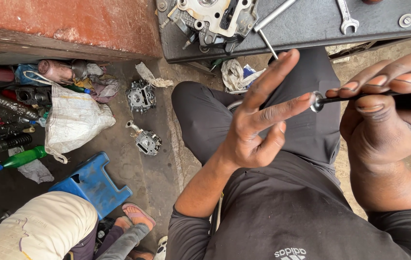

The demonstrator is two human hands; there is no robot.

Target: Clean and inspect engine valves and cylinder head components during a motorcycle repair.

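Metal rod: a thin dark valve (359, 97) with a round shiny head at its left end, held level above the lap, near the counter (311, 24).
Right hand (388, 115): closed around the stem, fingertips pinching it.
Left hand (258, 120): open, fingers spread, one fingertip touching the round head, holding nothing.
Far counter: engine part (210, 19), wrench (346, 17).
Risk: I judge the light pinch could slip and the valve drop onto the concrete floor (157, 168).

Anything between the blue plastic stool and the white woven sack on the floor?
Head view: a green plastic bottle and a grey rag lie between the blue plastic stool and the white woven sack.
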